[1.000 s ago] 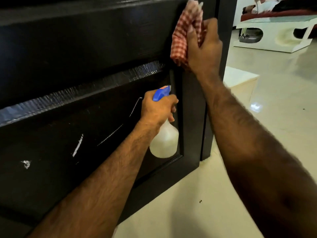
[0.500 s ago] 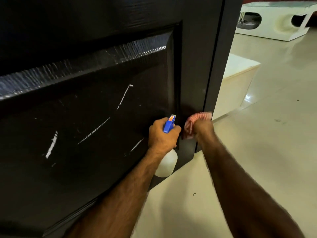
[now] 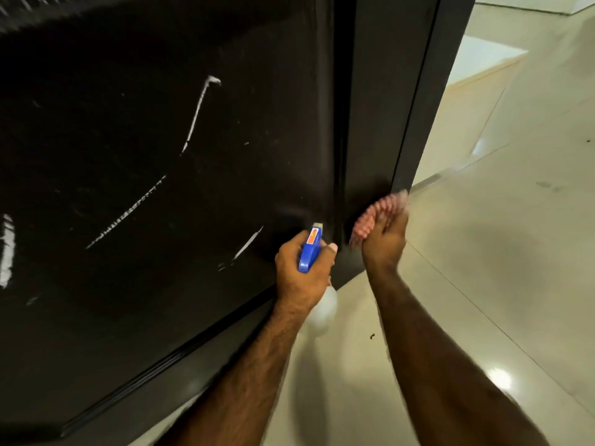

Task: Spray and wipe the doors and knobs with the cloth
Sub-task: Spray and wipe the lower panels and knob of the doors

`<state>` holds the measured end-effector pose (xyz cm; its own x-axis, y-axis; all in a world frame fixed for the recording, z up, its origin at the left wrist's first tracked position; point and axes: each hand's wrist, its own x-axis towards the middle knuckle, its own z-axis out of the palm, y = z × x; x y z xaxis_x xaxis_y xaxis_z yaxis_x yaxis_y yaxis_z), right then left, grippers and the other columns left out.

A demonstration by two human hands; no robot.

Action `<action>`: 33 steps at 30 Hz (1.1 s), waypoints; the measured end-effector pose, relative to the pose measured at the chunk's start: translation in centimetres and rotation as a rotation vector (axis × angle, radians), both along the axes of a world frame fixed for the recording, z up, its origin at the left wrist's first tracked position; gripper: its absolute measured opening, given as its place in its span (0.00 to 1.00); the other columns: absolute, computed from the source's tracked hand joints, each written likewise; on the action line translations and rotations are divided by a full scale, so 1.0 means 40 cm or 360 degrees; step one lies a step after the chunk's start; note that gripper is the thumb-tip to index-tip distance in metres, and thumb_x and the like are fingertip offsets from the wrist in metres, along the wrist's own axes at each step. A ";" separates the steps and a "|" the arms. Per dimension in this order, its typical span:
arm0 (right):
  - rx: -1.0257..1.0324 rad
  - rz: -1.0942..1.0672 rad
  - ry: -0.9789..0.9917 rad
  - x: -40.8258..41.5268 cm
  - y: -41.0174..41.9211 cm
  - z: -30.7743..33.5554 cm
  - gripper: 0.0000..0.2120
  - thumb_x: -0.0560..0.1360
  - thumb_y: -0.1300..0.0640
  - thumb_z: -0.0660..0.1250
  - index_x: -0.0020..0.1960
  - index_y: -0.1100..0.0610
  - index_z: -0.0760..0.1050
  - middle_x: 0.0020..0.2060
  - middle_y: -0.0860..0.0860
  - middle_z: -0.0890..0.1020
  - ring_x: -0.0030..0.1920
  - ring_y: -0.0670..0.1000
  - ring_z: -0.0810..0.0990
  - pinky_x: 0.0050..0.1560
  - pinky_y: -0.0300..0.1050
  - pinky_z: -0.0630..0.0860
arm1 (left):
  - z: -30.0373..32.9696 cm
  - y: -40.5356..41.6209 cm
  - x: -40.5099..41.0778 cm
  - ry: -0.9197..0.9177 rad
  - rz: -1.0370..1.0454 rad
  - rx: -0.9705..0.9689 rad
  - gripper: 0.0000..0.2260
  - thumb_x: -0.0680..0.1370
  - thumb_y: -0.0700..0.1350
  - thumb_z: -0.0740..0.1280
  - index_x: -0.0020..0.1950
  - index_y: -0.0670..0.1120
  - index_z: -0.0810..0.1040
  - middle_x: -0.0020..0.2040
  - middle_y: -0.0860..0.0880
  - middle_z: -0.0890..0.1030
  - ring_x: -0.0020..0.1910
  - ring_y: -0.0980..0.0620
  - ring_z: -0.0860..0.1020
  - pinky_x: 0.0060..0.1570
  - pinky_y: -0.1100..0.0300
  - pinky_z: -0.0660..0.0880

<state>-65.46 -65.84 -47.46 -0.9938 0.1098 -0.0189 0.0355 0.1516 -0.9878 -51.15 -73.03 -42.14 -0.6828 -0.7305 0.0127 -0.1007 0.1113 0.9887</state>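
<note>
A dark brown panelled door (image 3: 161, 156) with white scratch marks fills the left of the head view. My left hand (image 3: 301, 272) grips a spray bottle (image 3: 310, 249) with a blue trigger head and a whitish body hanging below the hand, nozzle pointed at the door's lower panel. My right hand (image 3: 383, 243) holds a bunched red-and-white checked cloth (image 3: 373, 218) against the lower corner of the door, near its free edge. No knob is in view.
A glossy cream tiled floor (image 3: 483, 284) spreads to the right and below the door. A low cream block (image 3: 476, 91) stands behind the door's edge at upper right. A small dark speck (image 3: 372, 336) lies on the floor between my arms.
My right hand has run the cloth from the top of the door's edge strip down to its bottom corner. My left hand with the bottle has dropped lower, and my view has tilted down.
</note>
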 end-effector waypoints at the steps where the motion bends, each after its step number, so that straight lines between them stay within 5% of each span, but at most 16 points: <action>1: 0.0175 0.0245 -0.0253 -0.001 0.010 -0.070 0.21 0.87 0.51 0.61 0.79 0.56 0.69 0.70 0.58 0.80 0.66 0.60 0.81 0.59 0.43 0.76 | -0.016 0.001 0.001 -0.0034 -0.0020 0.0012 0.08 0.79 0.42 0.76 0.42 0.45 0.79 0.34 0.46 0.81 0.29 0.52 0.78 0.30 0.60 0.79; 3: 0.0694 0.0668 -0.0614 -0.037 0.017 -0.179 0.26 0.85 0.40 0.61 0.77 0.54 0.73 0.68 0.58 0.81 0.64 0.62 0.82 0.58 0.49 0.80 | -0.042 0.004 0.000 -0.0103 -0.0049 0.0027 0.07 0.79 0.45 0.75 0.44 0.46 0.80 0.36 0.47 0.83 0.32 0.52 0.81 0.32 0.63 0.79; 6: 0.0455 0.0597 -0.0927 -0.051 0.005 -0.141 0.25 0.83 0.42 0.67 0.72 0.59 0.76 0.63 0.58 0.83 0.61 0.62 0.83 0.49 0.48 0.80 | -0.061 0.005 -0.004 -0.0081 -0.0088 0.0020 0.07 0.80 0.47 0.75 0.45 0.47 0.81 0.40 0.42 0.83 0.35 0.49 0.81 0.33 0.63 0.80; 9: 0.0081 0.0171 -0.0602 -0.017 0.005 0.004 0.18 0.84 0.58 0.66 0.73 0.56 0.72 0.64 0.57 0.81 0.63 0.60 0.82 0.50 0.49 0.79 | -0.076 -0.001 -0.012 -0.0011 -0.0129 -0.0004 0.08 0.80 0.47 0.75 0.44 0.46 0.80 0.37 0.43 0.82 0.32 0.51 0.81 0.35 0.62 0.81; 14: 0.0036 0.0128 0.0552 0.021 0.020 0.104 0.19 0.81 0.47 0.72 0.70 0.46 0.74 0.63 0.49 0.82 0.61 0.50 0.83 0.58 0.47 0.84 | -0.136 0.003 -0.023 -0.0084 -0.0054 -0.0014 0.07 0.78 0.48 0.76 0.48 0.47 0.81 0.37 0.50 0.80 0.36 0.52 0.81 0.36 0.63 0.82; 17: -0.0155 0.0064 0.0708 0.010 0.012 0.012 0.19 0.82 0.53 0.71 0.71 0.51 0.74 0.63 0.53 0.81 0.62 0.53 0.83 0.59 0.49 0.84 | -0.173 0.008 -0.019 -0.0122 -0.0066 -0.0017 0.07 0.78 0.44 0.77 0.44 0.49 0.80 0.34 0.50 0.79 0.31 0.50 0.81 0.31 0.64 0.79; 21: -0.0120 0.0064 -0.0036 0.016 0.013 -0.167 0.21 0.87 0.51 0.63 0.79 0.53 0.67 0.66 0.52 0.81 0.62 0.49 0.82 0.58 0.38 0.81 | -0.212 -0.005 0.009 -0.0071 -0.0140 0.0099 0.09 0.78 0.41 0.77 0.43 0.43 0.79 0.33 0.45 0.80 0.28 0.49 0.80 0.32 0.56 0.81; 23: -0.0101 0.0205 -0.0658 0.011 0.022 -0.229 0.14 0.88 0.51 0.60 0.71 0.52 0.73 0.62 0.55 0.83 0.57 0.52 0.85 0.58 0.49 0.83 | -0.222 -0.009 0.023 -0.0094 -0.0181 0.0126 0.09 0.78 0.42 0.77 0.43 0.42 0.79 0.34 0.44 0.80 0.28 0.49 0.79 0.32 0.57 0.80; 25: -0.0152 0.0314 -0.1172 -0.013 0.004 -0.216 0.06 0.86 0.57 0.63 0.54 0.55 0.79 0.57 0.58 0.85 0.52 0.57 0.87 0.57 0.58 0.83 | -0.226 -0.012 0.030 -0.0118 -0.0189 0.0149 0.08 0.77 0.43 0.78 0.44 0.44 0.80 0.35 0.45 0.80 0.30 0.49 0.79 0.33 0.59 0.80; 27: -0.0109 0.0319 -0.1300 -0.026 -0.014 -0.142 0.06 0.84 0.53 0.67 0.56 0.54 0.81 0.67 0.57 0.82 0.67 0.63 0.81 0.68 0.64 0.76 | -0.229 -0.020 0.028 -0.0121 -0.0166 0.0165 0.08 0.77 0.43 0.78 0.44 0.45 0.80 0.36 0.45 0.80 0.31 0.47 0.79 0.33 0.59 0.80; 29: 0.0189 0.0337 -0.0902 -0.015 -0.031 -0.073 0.21 0.85 0.45 0.65 0.75 0.51 0.74 0.68 0.53 0.79 0.73 0.62 0.75 0.74 0.66 0.68 | -0.236 -0.024 0.024 -0.0120 -0.0139 0.0154 0.08 0.77 0.42 0.78 0.44 0.46 0.80 0.36 0.47 0.81 0.32 0.48 0.79 0.34 0.59 0.81; 30: 0.0058 0.0312 -0.0751 -0.007 -0.032 -0.043 0.23 0.86 0.46 0.63 0.80 0.51 0.68 0.65 0.51 0.78 0.70 0.58 0.78 0.73 0.62 0.71 | -0.240 -0.024 0.025 -0.0120 -0.0119 0.0145 0.07 0.77 0.41 0.78 0.44 0.46 0.80 0.36 0.48 0.81 0.32 0.48 0.80 0.34 0.59 0.81; 33: 0.0142 0.0174 0.0100 0.078 -0.025 0.008 0.24 0.87 0.48 0.61 0.80 0.51 0.61 0.63 0.48 0.79 0.60 0.47 0.78 0.60 0.43 0.78 | -0.264 -0.018 0.038 -0.0073 -0.0080 0.0087 0.08 0.77 0.34 0.75 0.45 0.46 0.80 0.37 0.50 0.81 0.34 0.49 0.81 0.34 0.57 0.81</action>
